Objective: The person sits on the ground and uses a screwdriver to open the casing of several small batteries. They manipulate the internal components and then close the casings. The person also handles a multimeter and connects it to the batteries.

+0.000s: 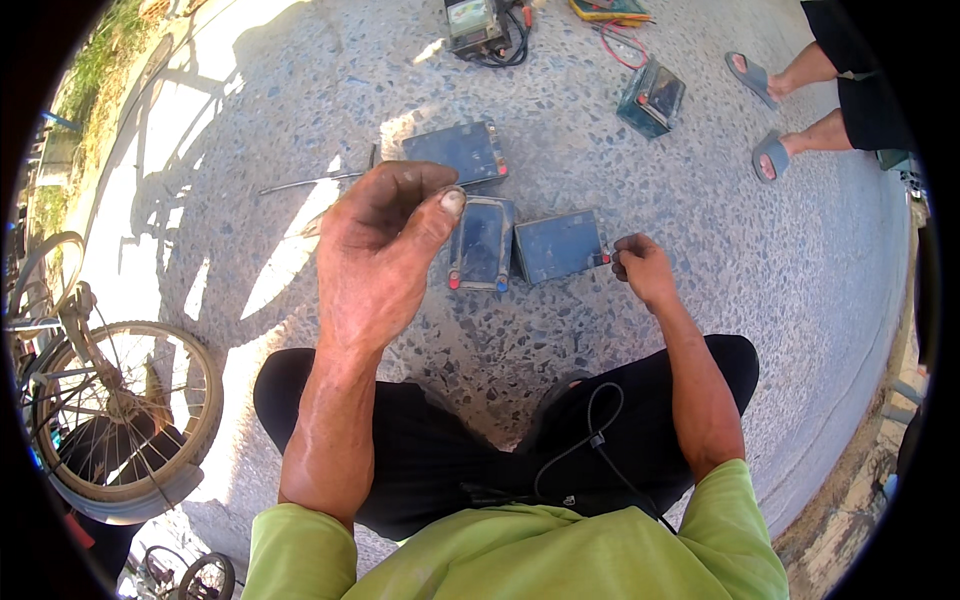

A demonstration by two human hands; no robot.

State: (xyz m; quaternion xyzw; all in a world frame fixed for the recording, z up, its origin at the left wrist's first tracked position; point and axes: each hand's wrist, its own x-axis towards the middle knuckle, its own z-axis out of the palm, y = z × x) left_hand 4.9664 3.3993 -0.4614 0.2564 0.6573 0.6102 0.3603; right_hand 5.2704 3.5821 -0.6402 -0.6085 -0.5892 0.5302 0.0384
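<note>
Three dark blue box-shaped batteries with red and blue terminals rest close together on the stony concrete ground. One battery (482, 243) stands in the middle, a second battery (558, 246) tilts beside it on the right, and a third battery (468, 150) sits behind them. My left hand (378, 250) is raised in front of the group, fingers curled and thumb pressed toward the forefinger; anything between them is too small to make out. Just beside the right battery's red terminal, my right hand (645, 270) is closed in a pinch, its fingertips partly hidden.
A smaller battery (653, 98) stands at the back right, near a yellow meter (612, 12) with a red lead. A box-like device (474, 22) with black cables is at the top. A thin rod (310, 182) lies left. Another person's sandalled foot (770, 157) and a bicycle wheel (125, 400) flank the area.
</note>
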